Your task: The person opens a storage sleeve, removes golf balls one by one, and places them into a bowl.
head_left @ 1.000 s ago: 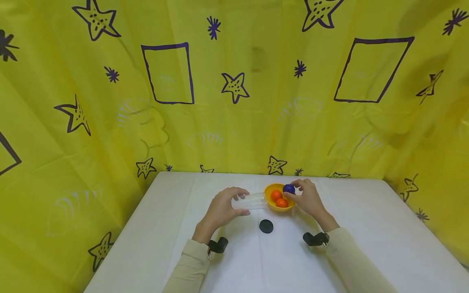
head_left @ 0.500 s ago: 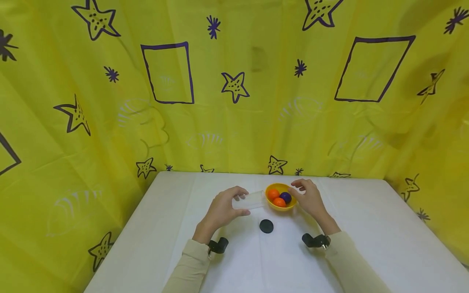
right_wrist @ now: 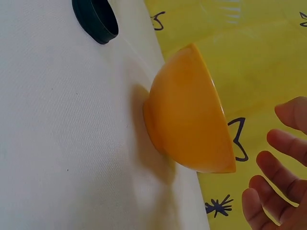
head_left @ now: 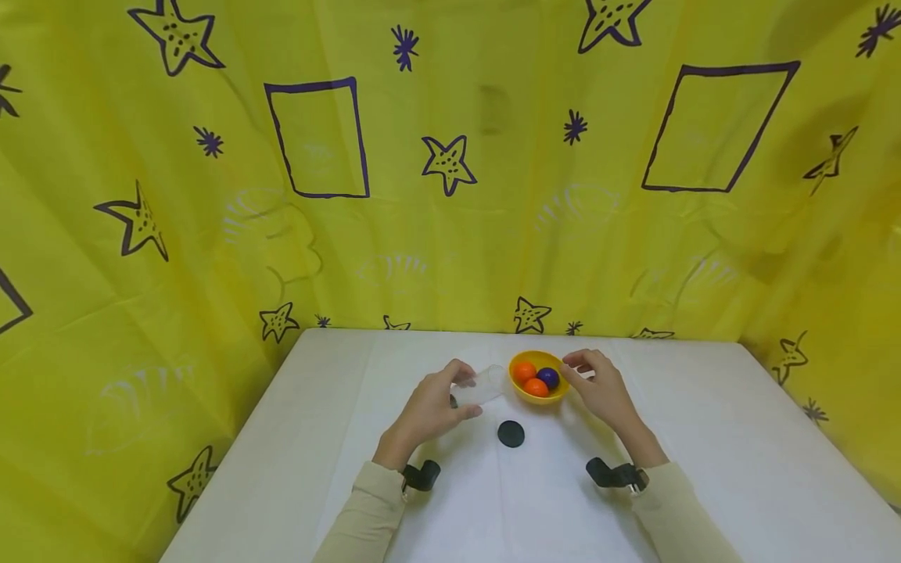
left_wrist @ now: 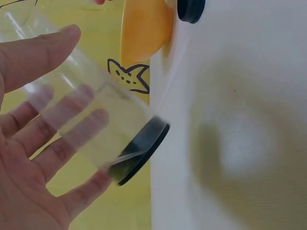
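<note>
My left hand (head_left: 428, 405) holds a clear plastic tube (left_wrist: 91, 96) between thumb and fingers. A black cap (left_wrist: 144, 151) closes its lower end, and the tube tilts with its other end towards the yellow bowl (head_left: 540, 400). Inside that bowl lie two orange balls, one orange ball (head_left: 524, 371) at the back left and another orange ball (head_left: 536, 388) in front, with a dark blue ball (head_left: 548, 378) at their right. Just right of the bowl's rim hovers my right hand (head_left: 604, 392), fingers loosely bent and holding nothing.
A round black lid (head_left: 511, 434) lies on the white table (head_left: 507, 508) in front of the bowl. Behind the table's far edge hangs a yellow curtain (head_left: 450, 258) printed with stars.
My right hand has let go of the blue ball, which now lies in the bowl, and has drawn slightly right. The tube in my left hand has tilted, its black-capped end now showing.
</note>
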`<action>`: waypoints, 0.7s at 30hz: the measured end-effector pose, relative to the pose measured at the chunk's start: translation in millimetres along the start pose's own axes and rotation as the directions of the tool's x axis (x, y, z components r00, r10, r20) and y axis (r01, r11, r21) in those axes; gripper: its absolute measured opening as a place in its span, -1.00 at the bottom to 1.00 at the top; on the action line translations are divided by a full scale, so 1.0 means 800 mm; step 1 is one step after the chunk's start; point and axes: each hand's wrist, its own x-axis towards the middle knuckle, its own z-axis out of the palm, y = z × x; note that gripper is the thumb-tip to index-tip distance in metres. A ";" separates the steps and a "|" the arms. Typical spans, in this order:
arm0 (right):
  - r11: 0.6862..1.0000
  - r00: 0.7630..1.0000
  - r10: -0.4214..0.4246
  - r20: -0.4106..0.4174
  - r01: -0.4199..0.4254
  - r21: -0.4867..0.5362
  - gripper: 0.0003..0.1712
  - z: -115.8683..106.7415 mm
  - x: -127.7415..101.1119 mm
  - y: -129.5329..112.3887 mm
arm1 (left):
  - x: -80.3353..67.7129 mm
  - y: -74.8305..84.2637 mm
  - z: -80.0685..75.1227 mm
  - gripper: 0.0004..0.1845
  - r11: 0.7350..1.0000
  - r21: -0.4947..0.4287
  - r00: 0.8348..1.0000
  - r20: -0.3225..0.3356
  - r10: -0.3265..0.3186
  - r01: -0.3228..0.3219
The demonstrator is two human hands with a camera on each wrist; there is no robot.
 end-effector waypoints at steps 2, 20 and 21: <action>1.000 1.000 -0.015 0.012 0.015 -0.009 -0.64 -0.004 -0.001 0.000 | -0.001 -0.002 0.001 -0.48 1.000 -0.009 1.000 0.012 -0.005 0.005; 0.999 1.000 -0.011 0.020 0.012 -0.031 -0.57 -0.031 -0.005 0.015 | 0.002 -0.018 0.004 -0.50 0.990 -0.069 0.992 -0.001 -0.125 0.124; 0.999 1.000 -0.012 0.020 0.012 -0.031 -0.58 -0.032 -0.006 0.015 | 0.001 -0.019 0.003 -0.50 0.989 -0.075 0.992 0.005 -0.127 0.127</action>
